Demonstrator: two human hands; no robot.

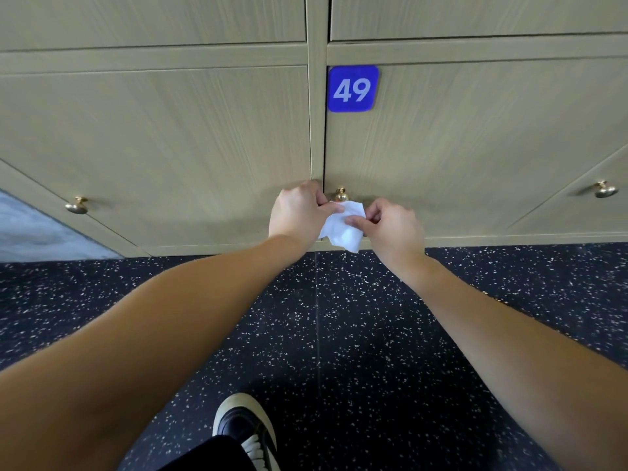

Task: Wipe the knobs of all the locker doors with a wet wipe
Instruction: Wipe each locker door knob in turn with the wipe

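Wipe [343, 227] is limp, light, floppy stuff, pinched between left hand [299, 209] and right hand [390, 226] at frame center, just below the brass knob [341, 195]. I'd bunch it so it wraps the knob without slipping.

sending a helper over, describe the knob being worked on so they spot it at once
Find the blue 49 plate. Straight below it, at that door's left edge, sits a brass knob. Unlike the other two knobs, it has both hands holding a white wet wipe right before it.
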